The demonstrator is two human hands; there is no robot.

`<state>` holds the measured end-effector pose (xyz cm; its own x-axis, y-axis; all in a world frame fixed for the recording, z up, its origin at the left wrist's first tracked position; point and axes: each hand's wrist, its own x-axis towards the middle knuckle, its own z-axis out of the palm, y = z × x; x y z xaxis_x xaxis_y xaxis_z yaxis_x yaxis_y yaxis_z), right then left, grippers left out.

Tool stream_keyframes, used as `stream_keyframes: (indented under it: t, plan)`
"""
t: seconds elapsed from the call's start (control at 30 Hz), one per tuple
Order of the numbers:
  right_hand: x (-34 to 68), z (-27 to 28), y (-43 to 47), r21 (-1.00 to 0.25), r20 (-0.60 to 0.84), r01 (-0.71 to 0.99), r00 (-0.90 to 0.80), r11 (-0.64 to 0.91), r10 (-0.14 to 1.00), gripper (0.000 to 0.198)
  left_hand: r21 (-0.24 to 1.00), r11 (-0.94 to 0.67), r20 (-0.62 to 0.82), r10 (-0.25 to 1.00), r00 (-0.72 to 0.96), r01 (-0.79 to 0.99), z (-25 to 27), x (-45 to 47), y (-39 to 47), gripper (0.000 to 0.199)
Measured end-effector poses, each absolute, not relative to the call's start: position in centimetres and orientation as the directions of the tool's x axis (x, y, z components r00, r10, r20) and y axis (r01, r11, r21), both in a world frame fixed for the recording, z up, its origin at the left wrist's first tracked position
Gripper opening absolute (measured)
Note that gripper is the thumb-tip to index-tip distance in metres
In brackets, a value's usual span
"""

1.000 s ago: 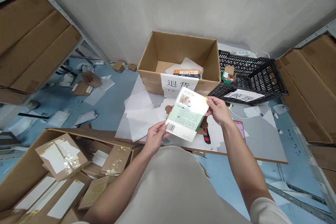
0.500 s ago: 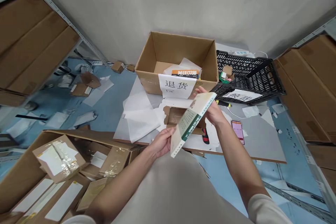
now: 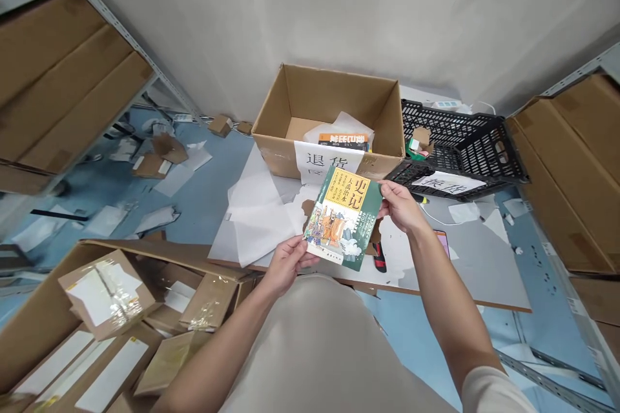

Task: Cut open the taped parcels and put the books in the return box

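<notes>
A book (image 3: 341, 219) with a green, yellow and white illustrated cover is held up over the table's front edge, its cover facing me. My left hand (image 3: 289, 262) pinches its lower left corner. At the upper right edge, my right hand (image 3: 400, 206) grips it between thumb and fingers. Behind the book stands an open cardboard box (image 3: 276, 150) with a white handwritten sign (image 3: 314, 158); an orange and black book (image 3: 343, 140) and white wrapping lie inside. A red and black tool (image 3: 379, 258) rests on the table, partly beside the book.
A black plastic crate (image 3: 465, 135) with a sign stands right of the box. A phone (image 3: 442, 242) and white sheets (image 3: 264, 226) lie on the grey table (image 3: 489, 264). At lower left, a large carton (image 3: 43, 297) holds several parcels (image 3: 109, 293). Shelves with boxes flank both sides.
The book has turned from showing its spine and back to showing its front cover. My right hand has moved to its right edge. The small open carton behind is now mostly hidden.
</notes>
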<state>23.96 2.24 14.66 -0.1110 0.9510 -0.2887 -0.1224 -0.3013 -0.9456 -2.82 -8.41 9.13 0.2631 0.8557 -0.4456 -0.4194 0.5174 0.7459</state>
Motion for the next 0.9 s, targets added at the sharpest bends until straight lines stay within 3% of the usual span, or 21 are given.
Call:
stream_keyframes:
  t: [0.33,0.53,0.63,0.7,0.8,0.9]
  plan:
    - [23.9,15.1,2.9,-0.933,-0.306,-0.145,-0.170,-0.331,0.937,0.045,0.736,0.489,-0.454,0.870,0.193,-0.468,9.4,-2.5,-7.9,0.039]
    - [23.7,17.0,8.6,-0.976,-0.127,-0.183,0.022,-0.121,0.992,0.037,0.831,0.397,-0.419,0.908,0.033,-0.389,8.3,-3.6,-7.4,0.049]
    - [23.6,17.1,13.3,-0.962,-0.026,-0.271,0.177,0.023,0.984,0.030,0.940,0.321,-0.339,0.914,-0.221,-0.113,4.7,-5.8,-6.6,0.054]
    - [23.3,16.2,16.0,-0.945,0.008,-0.315,0.239,0.085,0.971,0.027,0.913,0.348,-0.258,0.896,-0.361,0.213,1.3,-7.7,-5.8,0.053]
    - [22.5,14.2,18.8,-0.938,-0.048,-0.340,0.309,0.063,0.950,0.020,0.593,0.416,-0.283,0.909,-0.305,0.689,-3.7,-10.0,-4.8,0.071]
    - [21.9,12.4,20.1,-0.931,-0.211,-0.358,0.369,-0.071,0.905,0.008,0.350,0.391,-0.450,0.867,-0.214,0.851,-7.3,-10.9,-4.4,0.079]
